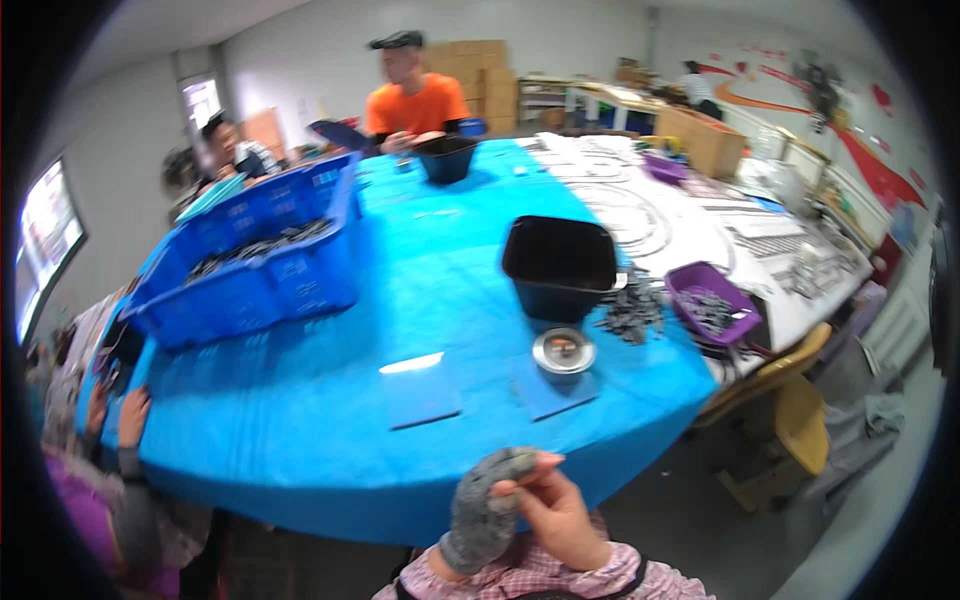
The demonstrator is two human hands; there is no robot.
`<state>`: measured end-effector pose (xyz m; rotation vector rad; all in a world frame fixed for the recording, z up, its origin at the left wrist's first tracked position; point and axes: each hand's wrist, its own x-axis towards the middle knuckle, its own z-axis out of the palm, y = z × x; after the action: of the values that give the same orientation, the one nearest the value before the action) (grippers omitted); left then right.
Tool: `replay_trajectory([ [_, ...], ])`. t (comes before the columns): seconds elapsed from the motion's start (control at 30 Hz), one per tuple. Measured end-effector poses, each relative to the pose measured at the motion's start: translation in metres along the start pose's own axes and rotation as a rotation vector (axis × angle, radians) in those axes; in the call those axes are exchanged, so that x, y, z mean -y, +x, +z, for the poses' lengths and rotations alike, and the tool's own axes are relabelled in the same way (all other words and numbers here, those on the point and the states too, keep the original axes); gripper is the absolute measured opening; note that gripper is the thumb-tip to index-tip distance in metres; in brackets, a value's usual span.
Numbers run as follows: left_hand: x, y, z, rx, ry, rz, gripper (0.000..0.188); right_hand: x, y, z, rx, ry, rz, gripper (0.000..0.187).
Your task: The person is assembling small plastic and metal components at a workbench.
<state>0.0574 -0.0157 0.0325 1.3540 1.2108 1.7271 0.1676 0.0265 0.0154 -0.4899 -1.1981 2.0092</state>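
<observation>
My left hand (482,508), in a grey fingerless knitted glove, and my bare right hand (565,520) meet just off the table's near edge. Their fingers are closed and pressed together at the tips; anything between them is too small or hidden to make out. Beyond them a round metal tin (563,352) with an orange glow at its centre stands on a flat blue tile (556,392). A second blue tile (424,392) lies to its left. Behind the tin stands a deep black bin (560,268), with a pile of small dark pieces (634,306) to its right.
A large blue crate (290,290) of dark pieces fills the left side of the blue-covered table (440,270). At the right sits a purple basket (712,304) of small pieces, near a wooden chair (798,425). Another person's hands (130,415) rest at the left edge; others sit across.
</observation>
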Motion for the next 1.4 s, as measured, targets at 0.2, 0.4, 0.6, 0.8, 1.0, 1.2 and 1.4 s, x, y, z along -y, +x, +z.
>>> replay_trajectory([
  [0.2,-0.010,0.001,0.005,0.039,-0.029,0.001,0.078,0.000,-0.001,-0.004,0.092,0.102,0.046,0.016],
  [0.4,0.003,-0.001,0.005,0.006,-0.180,-0.309,0.084,-0.007,0.001,-0.012,0.100,0.133,0.064,0.014],
  [0.6,-0.005,0.004,-0.015,0.140,-0.281,-0.018,0.075,0.007,0.006,-0.028,0.052,0.023,-0.200,0.013],
  [0.8,-0.028,0.003,-0.013,-0.038,-0.044,-0.264,0.012,0.027,0.009,-0.030,0.037,-0.460,-0.437,0.013],
  [1.0,-0.019,-0.002,-0.013,-0.161,0.009,-0.260,0.010,0.029,0.008,-0.026,0.034,-0.491,-0.392,0.016],
  [1.2,-0.014,-0.004,-0.013,-0.211,-0.059,-0.272,0.019,0.035,0.009,-0.025,0.029,-0.500,-0.357,0.013],
  [1.4,-0.005,-0.002,-0.018,-0.164,-0.016,-0.160,0.022,0.034,0.011,-0.030,0.039,-0.534,-0.320,0.012],
])
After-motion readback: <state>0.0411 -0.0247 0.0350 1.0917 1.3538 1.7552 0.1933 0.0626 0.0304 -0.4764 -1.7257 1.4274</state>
